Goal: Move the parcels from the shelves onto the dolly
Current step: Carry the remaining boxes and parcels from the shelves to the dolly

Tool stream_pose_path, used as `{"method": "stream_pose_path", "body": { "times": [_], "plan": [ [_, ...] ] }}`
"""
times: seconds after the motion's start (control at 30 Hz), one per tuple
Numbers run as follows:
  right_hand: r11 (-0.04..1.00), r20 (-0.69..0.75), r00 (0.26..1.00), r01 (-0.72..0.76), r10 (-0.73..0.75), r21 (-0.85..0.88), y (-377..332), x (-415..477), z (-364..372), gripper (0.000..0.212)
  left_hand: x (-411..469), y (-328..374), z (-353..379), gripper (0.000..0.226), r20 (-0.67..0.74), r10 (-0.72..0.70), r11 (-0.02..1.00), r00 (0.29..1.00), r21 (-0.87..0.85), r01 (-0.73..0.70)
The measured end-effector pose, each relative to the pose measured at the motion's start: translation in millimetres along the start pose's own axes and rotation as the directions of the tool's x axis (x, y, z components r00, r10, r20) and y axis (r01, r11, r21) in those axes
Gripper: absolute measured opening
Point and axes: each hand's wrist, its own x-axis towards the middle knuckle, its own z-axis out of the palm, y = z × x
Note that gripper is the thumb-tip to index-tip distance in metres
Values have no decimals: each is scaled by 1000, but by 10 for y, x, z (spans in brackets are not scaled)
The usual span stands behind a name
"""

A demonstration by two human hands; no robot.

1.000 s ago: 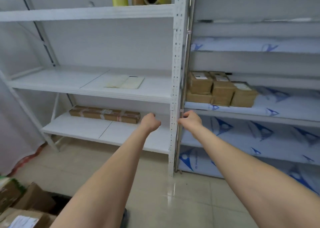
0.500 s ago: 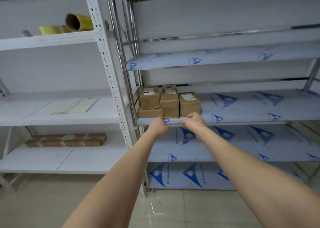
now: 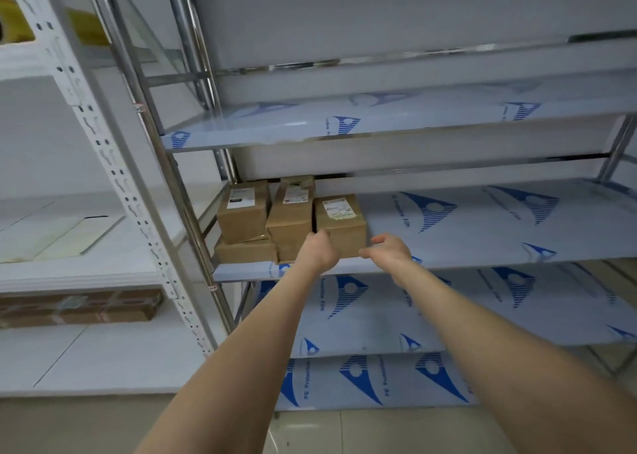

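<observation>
Parcel [image 3: 339, 228] (label up, long axis front-to-back) between left hand [image 3: 319, 252], grip unclear, and loosely spread right hand [image 3: 389, 249].

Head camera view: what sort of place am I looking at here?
Most likely a parcel storeroom or small warehouse: a steel shelf still in blue-printed protective film, labelled cardboard parcels stacked on it, and a long taped carton on the white rack beside it.
</observation>
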Motion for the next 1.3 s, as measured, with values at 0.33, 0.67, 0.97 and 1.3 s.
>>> {"method": "stream_pose_path", "body": {
  "times": [0.33, 0.67, 0.97, 1.3],
  "plan": [
    [968, 81, 997, 39, -20, -247, 132, 1539, 63, 68, 1335, 241, 421, 51, -89, -33, 999, 995, -13, 32],
    [908, 151, 963, 262, -224, -327, 271, 2357, 295, 46, 1807, 277, 539, 48, -186, -252, 968, 950, -60, 245],
    [936, 187, 957, 263, -222, -233, 304, 2770, -159, 33, 1947, 441, 894, 59, -51, -543, 754, 839, -470, 459],
    [977, 265, 964, 66, -11, -201, 453, 2747, -466, 54, 1822, 559, 1078, 30, -39, -617, 678, 786, -535, 505]
  ]
}}
